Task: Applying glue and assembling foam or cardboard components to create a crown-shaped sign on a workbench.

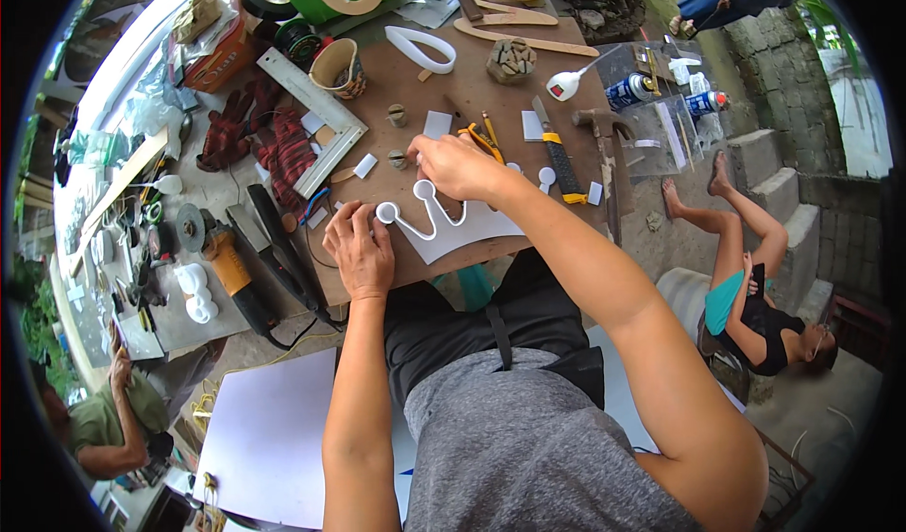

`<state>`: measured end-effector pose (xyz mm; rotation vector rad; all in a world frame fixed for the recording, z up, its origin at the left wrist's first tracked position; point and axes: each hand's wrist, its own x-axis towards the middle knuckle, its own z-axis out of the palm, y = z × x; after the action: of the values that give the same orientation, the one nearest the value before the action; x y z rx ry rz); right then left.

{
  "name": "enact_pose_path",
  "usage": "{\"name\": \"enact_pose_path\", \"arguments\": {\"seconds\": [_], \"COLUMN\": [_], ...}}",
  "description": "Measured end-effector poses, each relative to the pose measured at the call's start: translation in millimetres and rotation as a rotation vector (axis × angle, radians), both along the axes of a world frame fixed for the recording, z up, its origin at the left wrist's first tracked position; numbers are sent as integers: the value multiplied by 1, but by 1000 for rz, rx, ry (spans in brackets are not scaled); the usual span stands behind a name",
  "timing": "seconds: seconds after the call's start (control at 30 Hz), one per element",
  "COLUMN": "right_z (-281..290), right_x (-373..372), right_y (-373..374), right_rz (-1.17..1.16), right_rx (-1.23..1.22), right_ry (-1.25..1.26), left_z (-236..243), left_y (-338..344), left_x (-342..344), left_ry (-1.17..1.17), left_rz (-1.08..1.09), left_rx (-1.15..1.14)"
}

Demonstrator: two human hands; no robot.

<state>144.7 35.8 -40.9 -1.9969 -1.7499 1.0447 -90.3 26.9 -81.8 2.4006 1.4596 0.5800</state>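
A white W-shaped piece with rounded ends (pixel 426 192) lies at the near edge of the brown work board, partly over a white sheet (pixel 472 235). My left hand (pixel 360 254) presses bent fingers against its left end. Across its right side reaches my right hand (pixel 453 166), thumb and forefinger pinched together; whatever lies between them is too small to make out. Just left of those fingertips stands a small round brown-grey plug (pixel 397 160), with a similar plug (pixel 396 115) farther off. Pliers with orange handles (pixel 483 143) lie beyond my right hand.
To the right are a utility knife (pixel 563 166), a hammer (pixel 607 145), a white glue bottle (pixel 566 83) and spray cans (pixel 630 91). A metal square (pixel 326 141), red gloves (pixel 283 150) and an angle grinder (pixel 226 263) lie left. One person sits at right; others are farther off.
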Motion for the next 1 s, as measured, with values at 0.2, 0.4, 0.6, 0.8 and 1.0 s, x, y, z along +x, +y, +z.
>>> {"name": "enact_pose_path", "arguments": {"seconds": [0.2, 0.4, 0.6, 0.8, 1.0], "right_z": [5, 8, 9, 1, 16], "right_x": [5, 4, 1, 7, 12], "right_y": [2, -2, -1, 1, -5], "right_rz": [-40, -71, -90, -105, -234], "right_rx": [-44, -60, -78, -127, 54], "right_ry": [133, 217, 307, 345, 333], "left_z": [1, 5, 4, 2, 2], "left_y": [0, 0, 1, 0, -1], "left_x": [0, -1, -2, -2, -3], "left_ry": [-36, -58, -83, -116, -138], "left_rz": [10, 16, 26, 31, 24], "left_rx": [2, -26, -31, -49, -54]}}
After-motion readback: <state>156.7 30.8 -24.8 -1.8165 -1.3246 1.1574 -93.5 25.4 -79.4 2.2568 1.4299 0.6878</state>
